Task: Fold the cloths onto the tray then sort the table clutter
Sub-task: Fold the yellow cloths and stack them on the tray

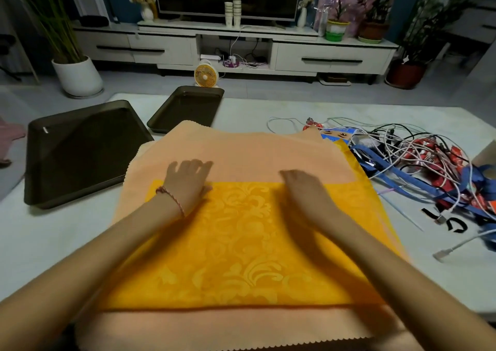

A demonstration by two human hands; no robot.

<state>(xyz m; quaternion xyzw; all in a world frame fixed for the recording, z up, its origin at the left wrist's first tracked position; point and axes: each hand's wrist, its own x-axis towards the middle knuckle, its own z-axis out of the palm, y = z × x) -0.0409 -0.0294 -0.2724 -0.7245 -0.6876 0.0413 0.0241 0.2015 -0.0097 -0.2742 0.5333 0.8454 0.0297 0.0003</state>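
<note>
Cloths lie stacked mid-table on the white table [53,243], directly before us: a yellow patterned cloth [241,243] on a larger peach cloth [241,149] with zigzag edges. We see the left hand [188,184], with a red cord bracelet [171,197] at the wrist, pressing flat, fingers spread, at the yellow cloth's far edge. The right hand [303,192], slightly blurred, rests flat beside it, fingers extended, grasping nothing. On the left sit a large dark tray [80,152] and a smaller dark tray [185,109]. On the right, tangled cables [402,146] mix with blue ribbon [418,184].
</note>
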